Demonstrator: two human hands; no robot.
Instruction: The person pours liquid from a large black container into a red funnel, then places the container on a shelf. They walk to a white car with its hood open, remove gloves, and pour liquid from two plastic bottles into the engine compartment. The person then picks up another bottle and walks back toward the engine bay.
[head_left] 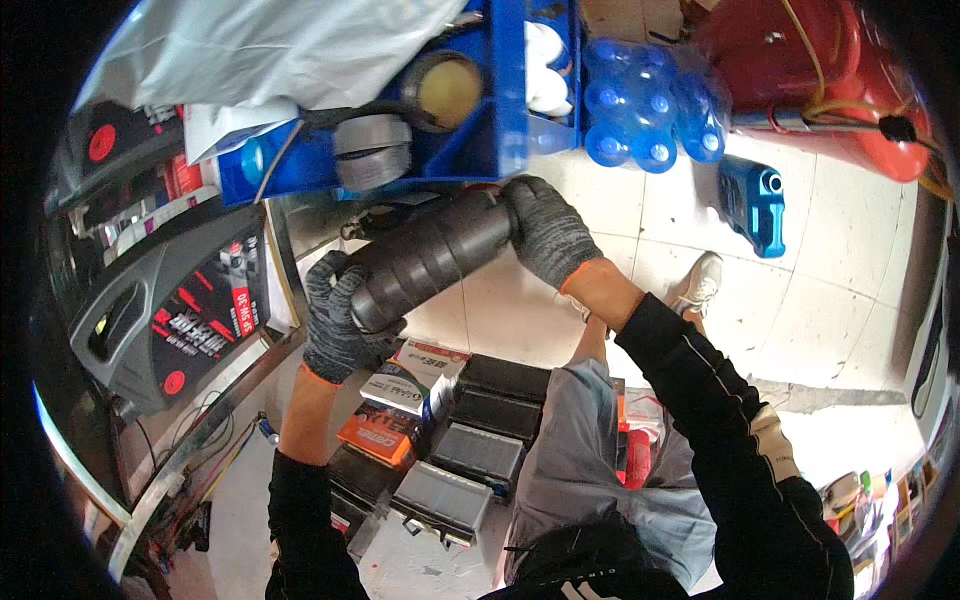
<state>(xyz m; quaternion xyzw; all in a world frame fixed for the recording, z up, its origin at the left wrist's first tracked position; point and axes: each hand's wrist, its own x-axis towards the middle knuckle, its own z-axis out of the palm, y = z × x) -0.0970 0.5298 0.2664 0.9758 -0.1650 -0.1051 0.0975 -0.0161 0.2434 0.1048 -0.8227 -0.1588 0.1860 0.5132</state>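
Observation:
Both hands wear grey knit gloves with orange cuffs. Between them, tilted up to the right, is a black ribbed plastic cylinder point(430, 257) with rounded ends; its exact kind does not show. My left hand point(343, 315) is closed around its lower left end. On the upper right end, the fingers of my right hand point(550, 232) wrap over the tip. Just beyond the cylinder stands a blue bin point(512, 100) holding a grey tape roll point(372, 165) and another roll with a pale core point(447, 92). Part of a dark object behind the cylinder is hidden.
Dark grey oil jugs point(190, 310) line a shelf at the left. Car batteries point(445, 500) and small boxes point(385, 430) sit low before me. A pack of blue-tinted bottles point(650, 110), a blue jug point(755, 205) and a red tank point(790, 50) stand on the tiled floor point(600, 270).

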